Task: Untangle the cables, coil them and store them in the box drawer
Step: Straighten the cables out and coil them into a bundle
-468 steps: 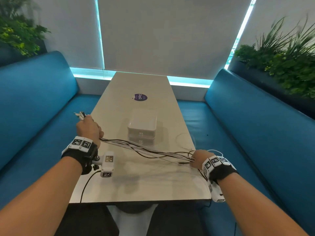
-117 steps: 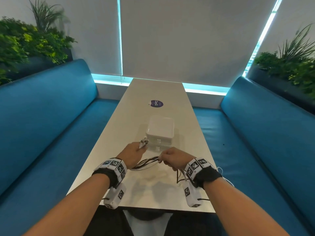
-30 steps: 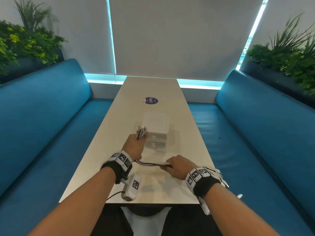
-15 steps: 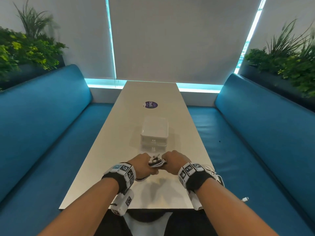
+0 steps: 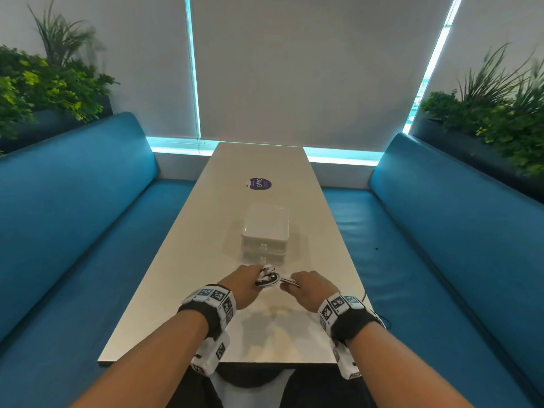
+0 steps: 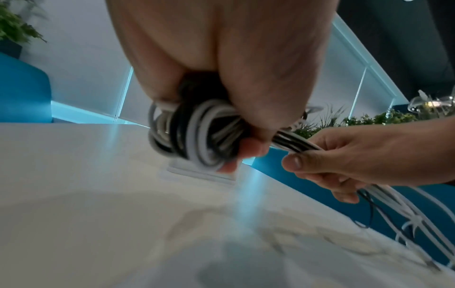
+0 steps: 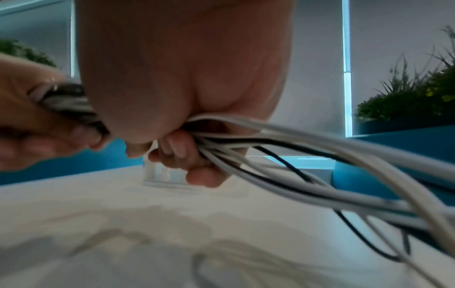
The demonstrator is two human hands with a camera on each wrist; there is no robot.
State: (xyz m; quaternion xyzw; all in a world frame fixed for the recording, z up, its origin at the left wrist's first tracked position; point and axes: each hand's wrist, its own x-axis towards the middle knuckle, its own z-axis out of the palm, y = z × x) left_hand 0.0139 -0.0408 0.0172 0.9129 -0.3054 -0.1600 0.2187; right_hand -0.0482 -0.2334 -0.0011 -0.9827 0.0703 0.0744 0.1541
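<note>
My left hand point(image 5: 245, 282) grips a small coil of white and black cables point(image 5: 267, 278) just above the table; in the left wrist view the coil point(image 6: 194, 134) is wound round its fingers. My right hand point(image 5: 309, 285) holds the same bundle a little to the right, fingers curled round the strands point(image 7: 246, 144). The loose lengths point(image 7: 344, 185) trail off to the right, past the table's edge. The white box with drawers point(image 5: 265, 237) stands just beyond both hands, both drawers closed.
The long pale table point(image 5: 259, 160) runs away from me, with a purple round sticker point(image 5: 259, 184) beyond the box. Blue benches point(image 5: 73, 216) flank it on both sides, with planters of greenery point(image 5: 500, 113) behind them.
The hands have drawn together near the box. The long spread of cable between them has been wound into a tight coil at the left hand, and the right hand now holds close beside it.
</note>
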